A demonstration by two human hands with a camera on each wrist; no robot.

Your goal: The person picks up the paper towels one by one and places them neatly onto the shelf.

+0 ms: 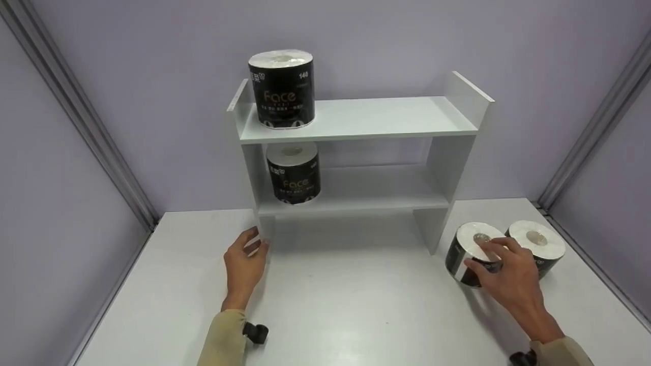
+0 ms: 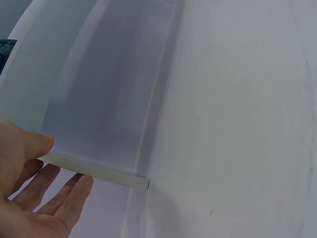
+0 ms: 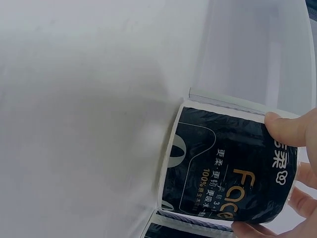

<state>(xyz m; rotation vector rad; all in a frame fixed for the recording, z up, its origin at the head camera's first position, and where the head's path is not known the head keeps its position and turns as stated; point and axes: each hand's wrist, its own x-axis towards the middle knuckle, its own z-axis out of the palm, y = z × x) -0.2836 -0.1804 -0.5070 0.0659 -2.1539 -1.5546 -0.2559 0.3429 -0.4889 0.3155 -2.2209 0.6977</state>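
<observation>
A white two-tier shelf (image 1: pixel 391 116) stands on the table. My left hand (image 1: pixel 245 267) holds the lower front edge of its left side panel (image 2: pixel 106 173), thumb on the inner face and fingers on the outer. At the right, my right hand (image 1: pixel 513 277) grips a toilet paper roll (image 1: pixel 465 249) in black printed wrap, with the thumb on one side and the fingers across the top and far side. Right beside it is a second roll (image 1: pixel 541 241), partly hidden by the hand. The right wrist view shows the gripped roll's label (image 3: pixel 223 168) facing the camera.
One roll (image 1: pixel 282 94) is upright at the left end of the top board, another roll (image 1: pixel 295 175) at the left of the middle board. The white table (image 1: pixel 325 325) extends in front. Purple-grey walls (image 1: pixel 366 46) with metal corner posts (image 1: pixel 600 112) enclose it.
</observation>
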